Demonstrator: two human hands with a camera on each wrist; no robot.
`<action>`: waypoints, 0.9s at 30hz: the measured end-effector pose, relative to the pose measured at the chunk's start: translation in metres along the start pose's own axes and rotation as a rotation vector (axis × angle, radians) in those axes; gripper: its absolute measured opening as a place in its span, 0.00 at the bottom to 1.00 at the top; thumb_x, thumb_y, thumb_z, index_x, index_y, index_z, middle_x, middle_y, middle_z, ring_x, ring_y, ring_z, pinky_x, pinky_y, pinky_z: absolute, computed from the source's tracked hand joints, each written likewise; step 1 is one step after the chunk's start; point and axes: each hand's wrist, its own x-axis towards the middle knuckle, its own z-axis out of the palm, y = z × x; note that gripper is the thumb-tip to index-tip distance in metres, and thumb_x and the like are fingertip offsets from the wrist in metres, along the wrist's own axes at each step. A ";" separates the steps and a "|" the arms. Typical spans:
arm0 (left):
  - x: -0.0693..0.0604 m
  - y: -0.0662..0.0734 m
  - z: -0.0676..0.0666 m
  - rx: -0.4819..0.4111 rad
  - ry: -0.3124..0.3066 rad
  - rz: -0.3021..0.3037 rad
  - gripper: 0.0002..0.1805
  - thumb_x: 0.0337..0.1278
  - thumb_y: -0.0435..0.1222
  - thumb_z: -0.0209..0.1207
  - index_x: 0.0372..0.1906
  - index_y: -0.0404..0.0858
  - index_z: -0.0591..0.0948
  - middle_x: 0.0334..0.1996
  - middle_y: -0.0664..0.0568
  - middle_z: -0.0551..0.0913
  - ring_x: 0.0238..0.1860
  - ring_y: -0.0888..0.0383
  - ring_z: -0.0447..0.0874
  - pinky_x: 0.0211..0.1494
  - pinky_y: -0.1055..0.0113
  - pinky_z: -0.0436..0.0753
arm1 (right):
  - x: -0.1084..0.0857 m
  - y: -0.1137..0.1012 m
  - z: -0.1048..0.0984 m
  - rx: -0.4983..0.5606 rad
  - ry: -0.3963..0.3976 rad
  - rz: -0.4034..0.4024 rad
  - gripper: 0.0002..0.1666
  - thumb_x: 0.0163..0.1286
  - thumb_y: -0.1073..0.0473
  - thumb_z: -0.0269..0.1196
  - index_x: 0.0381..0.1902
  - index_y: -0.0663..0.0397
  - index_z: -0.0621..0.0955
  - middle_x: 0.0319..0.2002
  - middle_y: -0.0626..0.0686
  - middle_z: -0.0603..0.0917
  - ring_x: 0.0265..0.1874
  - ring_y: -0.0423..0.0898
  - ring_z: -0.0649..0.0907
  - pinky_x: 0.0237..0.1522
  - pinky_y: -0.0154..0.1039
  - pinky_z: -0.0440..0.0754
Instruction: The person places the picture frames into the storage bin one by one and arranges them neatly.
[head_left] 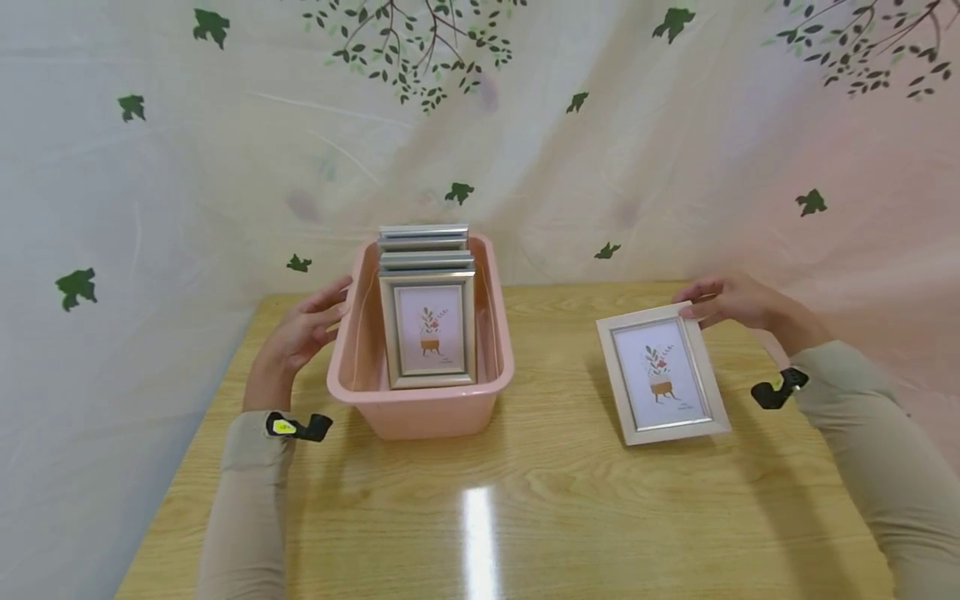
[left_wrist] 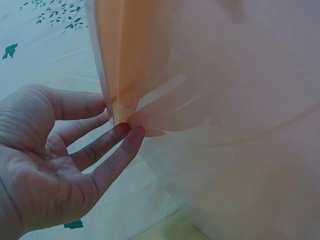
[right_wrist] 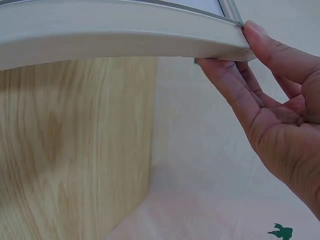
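My right hand (head_left: 738,307) pinches the upper right corner of a pale-framed picture frame (head_left: 615,367), thumb on the front and fingers behind. It leans over the right of the table; I cannot tell whether its lower edge touches the wood. The right wrist view shows the cream frame edge (right_wrist: 125,42) between thumb and fingers. On the left, my left hand (head_left: 296,333) touches the side of a pink plastic basin (head_left: 423,412). In the left wrist view its extended fingers (left_wrist: 117,172) meet the basin wall (left_wrist: 240,165) near the rim.
Inside the basin, several silver frames stand in a row behind a front picture frame (head_left: 386,333) with a potted-plant print. A wooden table (head_left: 570,517) lies beneath, with a light reflection near the front. Behind it hangs a pale cloth (head_left: 525,150) with leaf prints.
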 end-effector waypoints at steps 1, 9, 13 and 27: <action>0.000 0.000 0.000 0.001 -0.001 0.000 0.34 0.76 0.34 0.53 0.80 0.42 0.57 0.70 0.44 0.63 0.57 0.59 0.78 0.55 0.71 0.82 | 0.001 -0.003 0.001 0.003 0.010 -0.006 0.24 0.71 0.58 0.67 0.59 0.68 0.78 0.53 0.62 0.82 0.45 0.51 0.85 0.48 0.47 0.86; 0.000 0.000 0.000 0.003 0.004 -0.004 0.34 0.75 0.34 0.53 0.80 0.43 0.58 0.71 0.44 0.63 0.59 0.56 0.75 0.55 0.69 0.82 | 0.008 -0.024 0.009 0.029 0.091 -0.083 0.22 0.71 0.60 0.66 0.59 0.66 0.79 0.51 0.57 0.85 0.44 0.48 0.86 0.46 0.40 0.85; 0.000 -0.001 -0.001 0.015 0.013 -0.009 0.33 0.76 0.34 0.53 0.80 0.43 0.58 0.70 0.46 0.64 0.59 0.59 0.75 0.55 0.70 0.82 | 0.011 -0.035 0.014 0.096 0.132 -0.141 0.20 0.71 0.62 0.66 0.58 0.67 0.80 0.48 0.51 0.86 0.43 0.47 0.86 0.45 0.40 0.86; 0.003 -0.002 0.000 0.018 0.024 -0.009 0.34 0.76 0.34 0.53 0.80 0.42 0.57 0.73 0.43 0.61 0.57 0.61 0.77 0.54 0.71 0.82 | 0.021 -0.101 0.011 0.381 0.331 -0.202 0.13 0.67 0.67 0.69 0.49 0.53 0.88 0.40 0.45 0.88 0.38 0.43 0.88 0.40 0.35 0.87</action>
